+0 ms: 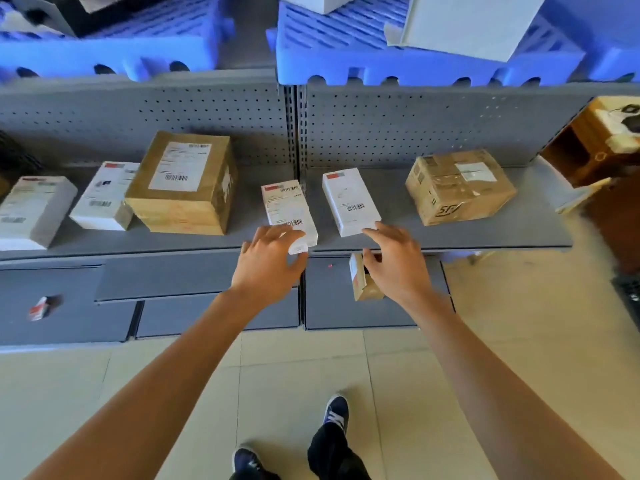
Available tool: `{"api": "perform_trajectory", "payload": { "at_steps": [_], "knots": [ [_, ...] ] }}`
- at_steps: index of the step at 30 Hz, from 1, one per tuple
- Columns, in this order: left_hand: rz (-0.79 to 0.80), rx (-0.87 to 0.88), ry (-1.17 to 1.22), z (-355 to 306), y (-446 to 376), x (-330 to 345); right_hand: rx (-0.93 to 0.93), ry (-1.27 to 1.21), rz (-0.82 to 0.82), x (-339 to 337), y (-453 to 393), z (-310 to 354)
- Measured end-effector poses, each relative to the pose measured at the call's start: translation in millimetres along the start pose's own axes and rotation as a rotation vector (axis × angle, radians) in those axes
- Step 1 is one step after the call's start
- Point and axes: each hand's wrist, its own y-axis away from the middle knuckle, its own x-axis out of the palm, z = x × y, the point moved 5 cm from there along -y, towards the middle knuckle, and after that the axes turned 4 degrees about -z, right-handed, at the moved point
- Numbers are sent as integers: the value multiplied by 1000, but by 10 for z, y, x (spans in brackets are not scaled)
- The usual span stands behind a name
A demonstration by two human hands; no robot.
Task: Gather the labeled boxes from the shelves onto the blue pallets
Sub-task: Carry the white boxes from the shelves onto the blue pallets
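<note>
Blue pallets point(381, 64) lay beyond the grey shelf point(485, 233), which bore a big brown box point(183, 188) at the left and two small white boxes mid-shelf. The left hand point(268, 261) gripped the near end of the left white box point(287, 209), fingers on top, thumb beneath; the right hand point(394, 261), fingers spread apart, touched the near edge of the right white box point(348, 202)

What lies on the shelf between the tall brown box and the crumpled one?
Head view: two white boxes. The left hand grips the left box; the right hand is at the right box.
</note>
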Motion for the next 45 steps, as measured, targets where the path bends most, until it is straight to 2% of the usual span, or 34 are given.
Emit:
{"api": "perform_trajectory", "payload": {
  "at_steps": [6,10,20,29,36,40,45],
  "knots": [
    [43,-53,-67,63,-270,474,8,45,155,483,-292,-318],
    [100,-17,-133,43,-561,705,18,91,225,754,-502,-410],
    [187,52,-272,468,-766,1083,56,146,278,1237,-644,-436],
    [95,105,-185,608,-731,1028,27,161,180,1348,-534,-292],
    [4,63,-145,754,-730,983,33,49,-21,1281,-508,-232],
    [-124,49,-98,753,-790,982,75,103,20,1303,-647,-290],
    [-74,-44,-174,685,-887,1074,83,189,61,1414,-795,-353]
  ]
}}
